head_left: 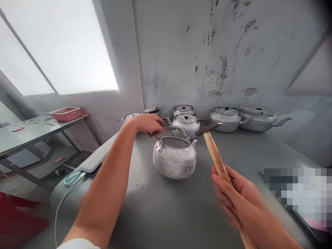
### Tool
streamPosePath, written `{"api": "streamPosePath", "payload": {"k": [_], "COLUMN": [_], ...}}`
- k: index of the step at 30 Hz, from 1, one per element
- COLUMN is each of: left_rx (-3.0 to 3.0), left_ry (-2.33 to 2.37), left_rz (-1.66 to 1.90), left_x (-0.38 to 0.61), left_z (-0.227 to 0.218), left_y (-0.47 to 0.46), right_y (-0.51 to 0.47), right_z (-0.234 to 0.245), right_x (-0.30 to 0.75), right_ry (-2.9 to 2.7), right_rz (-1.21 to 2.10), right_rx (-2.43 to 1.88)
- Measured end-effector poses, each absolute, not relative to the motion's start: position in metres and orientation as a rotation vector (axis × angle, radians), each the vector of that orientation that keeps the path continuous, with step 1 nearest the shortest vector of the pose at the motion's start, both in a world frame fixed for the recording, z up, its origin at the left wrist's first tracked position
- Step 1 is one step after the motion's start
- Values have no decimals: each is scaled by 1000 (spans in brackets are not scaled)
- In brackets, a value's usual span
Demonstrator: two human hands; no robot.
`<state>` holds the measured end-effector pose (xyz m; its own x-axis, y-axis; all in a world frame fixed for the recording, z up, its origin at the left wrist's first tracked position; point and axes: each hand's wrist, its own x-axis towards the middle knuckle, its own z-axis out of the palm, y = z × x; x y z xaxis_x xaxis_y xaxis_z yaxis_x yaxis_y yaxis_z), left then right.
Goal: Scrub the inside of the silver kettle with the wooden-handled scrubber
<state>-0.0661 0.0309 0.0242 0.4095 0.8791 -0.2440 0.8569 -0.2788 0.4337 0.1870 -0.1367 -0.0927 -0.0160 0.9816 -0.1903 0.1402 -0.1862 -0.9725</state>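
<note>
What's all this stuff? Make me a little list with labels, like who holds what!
Left hand: grips the cord-wrapped handle of the lidless silver metal kettle
Right hand: holds a wooden-handled hammer, head raised right of the kettle
Surface: grey metal table
Behind: row of lidded silver kettles along the wall
Far left: pink plastic tray on a side table

- A grey metal table (160, 207) carried everything, its far edge set against the wall
- A lidless kettle (174, 159) stood upright near the middle of the table
- Lidded kettles (186, 124) stood close together in a row along the far edge
- A flat grey slab (97, 157) lay along the left edge, well apart from the lidless kettle
</note>
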Motion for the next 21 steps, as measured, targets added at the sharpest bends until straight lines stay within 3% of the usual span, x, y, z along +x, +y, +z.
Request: {"api": "streamPosePath", "payload": {"k": [21], "left_rx": [2053], "left_ry": [1440], "left_rz": [-125], "left_x": [-49], "left_z": [19], "left_y": [28], "right_y": [-138], "right_z": [-92], "right_x": [183], "right_ry": [-1236], "right_rz": [1339], "right_rx": [-1456]}}
